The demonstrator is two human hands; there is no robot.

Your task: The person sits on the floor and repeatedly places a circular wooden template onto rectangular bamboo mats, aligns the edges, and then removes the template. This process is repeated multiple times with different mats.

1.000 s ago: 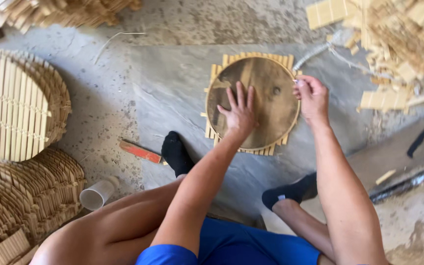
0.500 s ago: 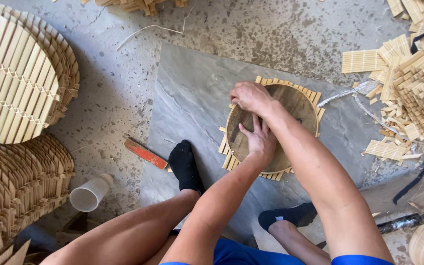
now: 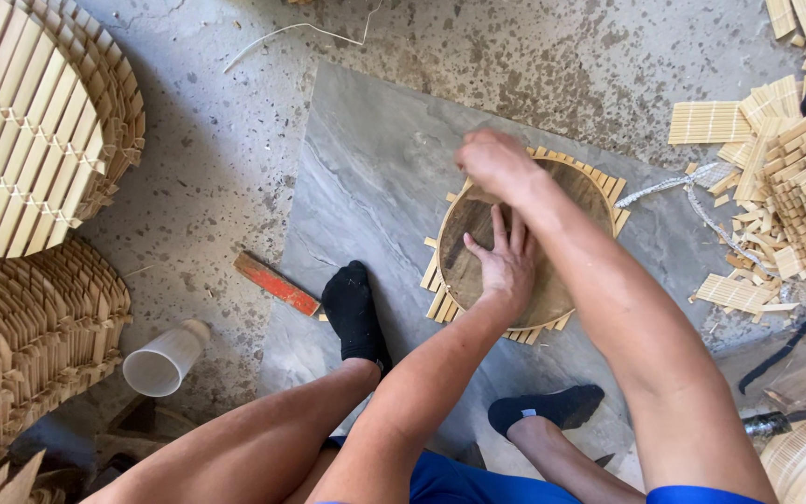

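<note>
No package, label, sign or screen is seen anywhere in this view. No printed wrapper or box is found on the floor, and nothing with writing or a display is shown near the work.

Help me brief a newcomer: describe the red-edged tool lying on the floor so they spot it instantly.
Start at the large grey stone slab on the speckled concrete floor. At its lower left edge, beside the black-socked foot, lies a flat wooden stick with a red edge. It is the only red thing among pale bamboo pieces.
</note>
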